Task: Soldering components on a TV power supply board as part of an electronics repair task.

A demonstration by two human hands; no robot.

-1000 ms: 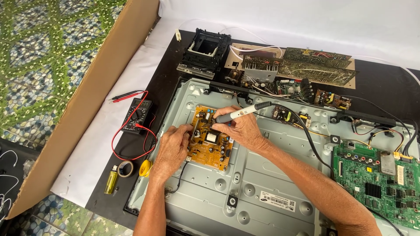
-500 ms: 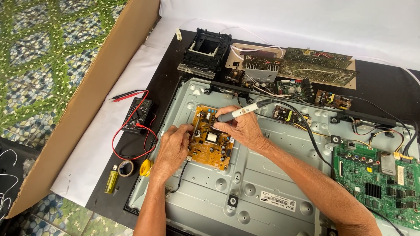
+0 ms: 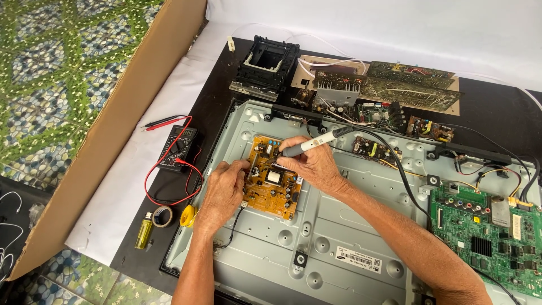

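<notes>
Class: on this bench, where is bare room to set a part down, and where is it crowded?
Free: the metal back panel below the yellow board, and the white cloth between cardboard and multimeter. Crowded: the boards along the top edge.

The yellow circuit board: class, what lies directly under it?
The yellow circuit board lies on the grey metal back panel. The left hand and right hand cover parts; the panel beneath it is hidden.
</notes>
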